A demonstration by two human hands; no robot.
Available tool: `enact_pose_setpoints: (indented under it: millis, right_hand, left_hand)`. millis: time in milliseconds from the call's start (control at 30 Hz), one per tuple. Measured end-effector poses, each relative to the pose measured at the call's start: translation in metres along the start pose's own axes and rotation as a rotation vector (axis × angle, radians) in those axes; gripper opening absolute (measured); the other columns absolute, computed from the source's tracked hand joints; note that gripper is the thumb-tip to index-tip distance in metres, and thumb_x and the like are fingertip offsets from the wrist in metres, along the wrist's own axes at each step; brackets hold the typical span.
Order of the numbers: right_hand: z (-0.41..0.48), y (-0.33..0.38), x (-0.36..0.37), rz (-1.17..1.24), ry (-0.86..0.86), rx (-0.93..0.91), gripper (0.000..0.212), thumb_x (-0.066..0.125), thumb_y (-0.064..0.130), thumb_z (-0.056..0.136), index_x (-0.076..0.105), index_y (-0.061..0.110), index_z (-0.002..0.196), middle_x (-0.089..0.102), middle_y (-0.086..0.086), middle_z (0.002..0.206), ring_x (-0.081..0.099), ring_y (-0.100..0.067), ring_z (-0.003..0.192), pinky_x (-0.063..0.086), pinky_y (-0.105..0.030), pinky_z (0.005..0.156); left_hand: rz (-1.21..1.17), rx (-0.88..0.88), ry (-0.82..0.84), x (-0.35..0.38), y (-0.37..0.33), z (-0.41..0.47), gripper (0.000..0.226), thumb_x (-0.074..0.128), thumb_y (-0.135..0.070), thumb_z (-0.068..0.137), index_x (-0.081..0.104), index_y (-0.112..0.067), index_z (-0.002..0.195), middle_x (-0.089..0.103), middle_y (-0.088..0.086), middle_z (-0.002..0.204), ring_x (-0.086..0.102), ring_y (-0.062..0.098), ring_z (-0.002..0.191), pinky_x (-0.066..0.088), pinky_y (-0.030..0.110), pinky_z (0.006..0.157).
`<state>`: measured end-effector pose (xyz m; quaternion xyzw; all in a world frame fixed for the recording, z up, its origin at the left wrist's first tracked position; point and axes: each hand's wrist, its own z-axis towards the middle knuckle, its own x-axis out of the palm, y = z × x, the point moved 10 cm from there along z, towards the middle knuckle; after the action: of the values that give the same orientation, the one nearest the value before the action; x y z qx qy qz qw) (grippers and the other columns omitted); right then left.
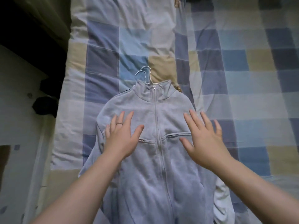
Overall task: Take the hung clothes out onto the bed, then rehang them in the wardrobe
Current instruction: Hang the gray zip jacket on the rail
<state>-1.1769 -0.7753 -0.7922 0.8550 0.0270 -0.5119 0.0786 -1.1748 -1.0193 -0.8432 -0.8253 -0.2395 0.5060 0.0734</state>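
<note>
Left hand (123, 136) and right hand (205, 139) lie flat, open and empty on the jacket (145, 183). Laying-out looks done; next, grasp the hanger (143, 73) beyond them.

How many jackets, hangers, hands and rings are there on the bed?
grey jacket: 1
wire hanger: 1
hands: 2, left hand and right hand
ring: 1
Total: 5

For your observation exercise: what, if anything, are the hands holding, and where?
Nothing: the left hand and right hand are open, spread over the jacket.
</note>
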Motion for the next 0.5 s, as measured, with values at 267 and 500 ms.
enact_pose_setpoints:
  millis: [267, 500]
  right_hand:
    - [0.182, -0.016, 0.103, 0.063, -0.093, 0.017, 0.069, 0.031, 0.054, 0.098, 0.002, 0.028, 0.155, -0.006, 0.006, 0.164, -0.006, -0.020, 0.150, 0.004, -0.051, 0.119]
    - [0.269, -0.028, 0.122, 0.138, -0.209, 0.017, 0.071, 0.028, 0.058, 0.097, 0.006, 0.025, 0.156, 0.004, 0.009, 0.164, 0.004, -0.020, 0.150, 0.010, -0.053, 0.118]
  left_hand:
    - [0.202, 0.050, -0.209, 0.042, 0.044, 0.166, 0.069, 0.043, -0.058, 0.094, 0.027, -0.023, 0.152, 0.021, 0.003, 0.163, 0.016, 0.029, 0.148, 0.014, 0.047, 0.118]
    - [0.196, 0.078, -0.500, 0.026, 0.048, 0.212, 0.044, 0.052, -0.046, 0.095, 0.056, -0.019, 0.129, 0.054, 0.018, 0.125, 0.046, 0.040, 0.116, 0.036, 0.049, 0.095]
